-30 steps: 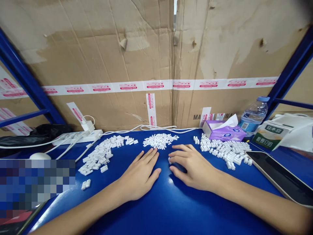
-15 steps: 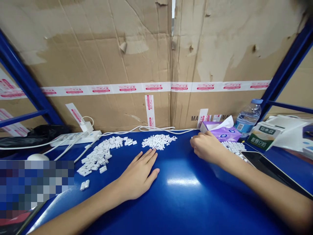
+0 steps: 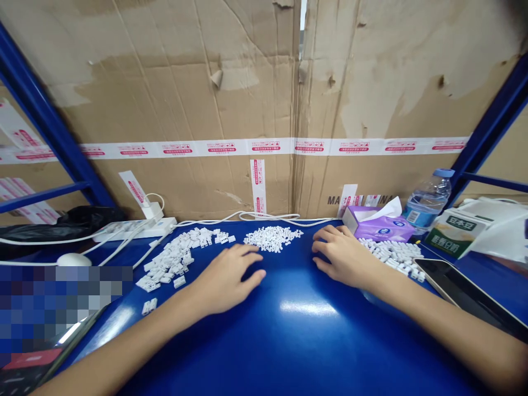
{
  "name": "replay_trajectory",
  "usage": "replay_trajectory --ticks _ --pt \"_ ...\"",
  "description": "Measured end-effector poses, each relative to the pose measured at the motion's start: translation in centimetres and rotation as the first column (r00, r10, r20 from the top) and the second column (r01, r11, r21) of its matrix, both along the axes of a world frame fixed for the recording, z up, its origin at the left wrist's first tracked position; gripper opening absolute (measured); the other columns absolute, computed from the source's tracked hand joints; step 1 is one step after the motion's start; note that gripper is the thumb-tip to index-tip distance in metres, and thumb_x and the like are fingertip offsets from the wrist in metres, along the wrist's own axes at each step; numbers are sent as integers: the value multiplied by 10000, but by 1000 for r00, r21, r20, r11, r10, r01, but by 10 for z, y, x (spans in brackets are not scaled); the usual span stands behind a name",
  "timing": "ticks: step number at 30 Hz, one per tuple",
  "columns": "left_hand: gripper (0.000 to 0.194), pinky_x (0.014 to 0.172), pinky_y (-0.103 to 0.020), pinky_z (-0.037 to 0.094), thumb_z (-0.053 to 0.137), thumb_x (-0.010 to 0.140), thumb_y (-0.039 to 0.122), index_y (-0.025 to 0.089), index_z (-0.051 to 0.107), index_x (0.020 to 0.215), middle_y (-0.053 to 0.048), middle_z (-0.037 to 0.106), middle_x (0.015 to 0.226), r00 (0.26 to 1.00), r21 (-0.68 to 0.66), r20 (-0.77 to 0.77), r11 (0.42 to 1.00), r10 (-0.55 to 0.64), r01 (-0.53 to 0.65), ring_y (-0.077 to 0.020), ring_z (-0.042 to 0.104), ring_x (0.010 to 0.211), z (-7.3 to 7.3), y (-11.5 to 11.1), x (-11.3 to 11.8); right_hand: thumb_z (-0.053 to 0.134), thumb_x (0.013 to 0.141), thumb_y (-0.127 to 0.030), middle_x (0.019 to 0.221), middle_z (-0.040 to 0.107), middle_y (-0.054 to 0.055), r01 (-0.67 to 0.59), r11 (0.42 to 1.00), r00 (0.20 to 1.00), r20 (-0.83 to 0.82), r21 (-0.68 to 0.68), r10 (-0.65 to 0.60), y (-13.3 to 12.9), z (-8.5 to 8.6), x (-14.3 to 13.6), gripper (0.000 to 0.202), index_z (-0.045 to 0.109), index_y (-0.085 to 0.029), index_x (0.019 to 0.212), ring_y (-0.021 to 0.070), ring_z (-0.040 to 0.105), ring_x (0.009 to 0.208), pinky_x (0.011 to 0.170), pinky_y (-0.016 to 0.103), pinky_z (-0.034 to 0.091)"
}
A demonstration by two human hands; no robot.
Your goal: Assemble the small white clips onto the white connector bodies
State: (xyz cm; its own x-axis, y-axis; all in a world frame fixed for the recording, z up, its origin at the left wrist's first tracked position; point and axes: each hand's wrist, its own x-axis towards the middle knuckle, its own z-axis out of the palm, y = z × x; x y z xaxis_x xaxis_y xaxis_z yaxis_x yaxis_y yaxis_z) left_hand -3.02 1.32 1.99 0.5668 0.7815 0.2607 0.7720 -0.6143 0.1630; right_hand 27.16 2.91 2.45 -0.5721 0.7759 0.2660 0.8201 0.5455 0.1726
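My left hand (image 3: 231, 278) hovers or rests over the blue table, fingers apart and slightly bent, nothing seen in it. Just beyond its fingertips lies a heap of tiny white plastic pieces (image 3: 272, 238). Left of that hand spreads a pile of larger white plastic parts (image 3: 175, 258), with a loose pair (image 3: 149, 306) nearer to me. My right hand (image 3: 340, 256) has its fingers spread and curved downward, with nothing visible in them. Beside its wrist is another batch of white parts (image 3: 394, 256), partly covered by the hand and forearm.
Behind the right hand stand a purple tissue pack (image 3: 377, 223), a water bottle (image 3: 429, 201) and a green-and-white carton (image 3: 454, 234). A dark-screened phone or tablet (image 3: 470, 294) lies at right. A power strip (image 3: 124, 228) with white cables sits back left, before a cardboard wall (image 3: 198, 110).
My right hand has gone from closed fingers to spread ones. My left hand has drawn its fingers in from nearly flat to bent. The view has shifted slightly.
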Motion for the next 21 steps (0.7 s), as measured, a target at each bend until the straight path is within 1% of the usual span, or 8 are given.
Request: replay_trajectory --ticks 4,6,8,10,12,14,19,21 --pt "476 1146 -496 407 453 995 495 168 700 1237 -141 628 1401 992 113 26 986 122 -124 -317 564 1312 18 31 -31 585 943 -258 1233 670 136 -92 995 994 -64 -32 90 -5 -5 -5 172 739 -182 955 326 552 1208 981 492 383" --pt "578 1178 -560 333 425 989 567 164 641 1343 -164 535 1505 971 107 5 965 239 -238 -366 470 1404 20 49 -50 572 947 -250 1243 664 142 -106 994 992 -76 -34 104 -5 -8 -5 179 738 -182 957 332 543 1225 985 506 386" --pt "666 1175 -668 232 362 991 633 215 528 1482 -158 386 1622 933 45 -59 935 354 -352 -422 293 1506 15 64 -69 566 947 -244 1244 663 144 -117 993 990 -84 -34 114 -4 -9 -5 181 736 -182 958 335 541 1227 984 512 390" --pt "707 1150 -748 128 320 985 690 283 442 1550 -131 276 1677 913 -79 -148 915 381 -395 -449 164 1542 9 74 -83 563 947 -238 1239 665 146 -122 992 989 -89 -29 119 -3 -10 -4 181 734 -182 955 337 545 1220 982 515 396" --pt "694 1143 -755 130 328 967 728 341 478 1524 -107 335 1656 922 -146 -186 918 340 -368 -445 205 1534 5 78 -91 561 947 -238 1233 668 147 -125 992 988 -94 -23 122 -3 -11 -4 181 734 -183 950 339 549 1214 979 519 400" --pt "680 1163 -697 200 359 947 751 362 542 1475 -90 434 1606 940 -188 -197 930 278 -314 -411 298 1510 6 78 -95 559 948 -240 1227 671 144 -127 992 987 -99 -21 124 -2 -12 -4 182 732 -183 948 339 552 1211 979 519 402" --pt "609 1124 -440 421 425 939 742 317 724 1257 -52 646 1421 985 -299 -146 944 97 -138 -307 581 1320 27 76 -108 554 951 -242 1219 674 142 -126 992 987 -100 -28 123 -3 -13 -5 186 729 -179 945 336 557 1205 974 513 398" --pt "621 1105 -416 446 391 961 732 283 741 1211 -51 693 1351 993 -266 -64 957 102 -115 -292 621 1262 31 78 -114 552 952 -239 1218 675 144 -124 992 988 -100 -36 120 -3 -12 -5 186 727 -176 950 338 559 1201 973 515 399"
